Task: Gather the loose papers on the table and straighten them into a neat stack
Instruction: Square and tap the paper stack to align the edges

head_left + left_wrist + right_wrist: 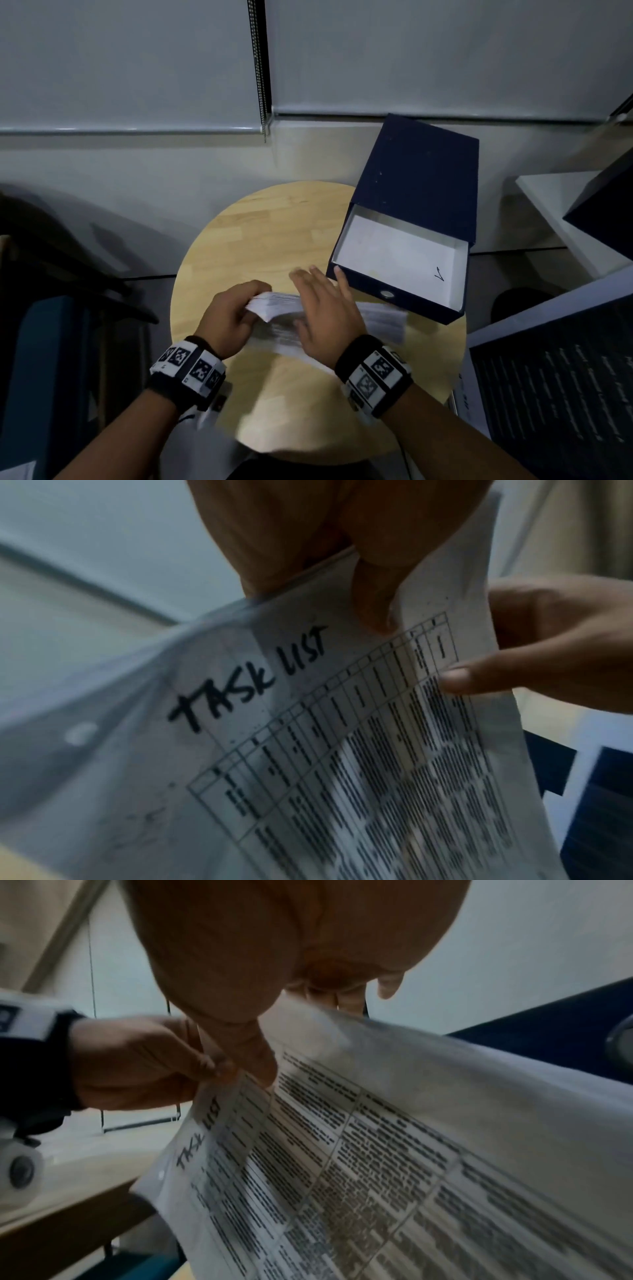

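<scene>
Fingers of the left hand [228, 317] pinch the left end of the white printed papers [284, 310], lifted above the round pale wooden table [267, 233]; the right hand [323, 310] lies flat on them, fingers straight. Only the left wrist view shows "TASK LIST" handwritten on top. One open dark blue box [416, 192] stands far right. Sheet count is blurred.

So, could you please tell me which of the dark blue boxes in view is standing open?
The dark blue box on the round wooden table, just beyond the right hand: its white inside shows. The one at the right edge shows no opening.
</scene>
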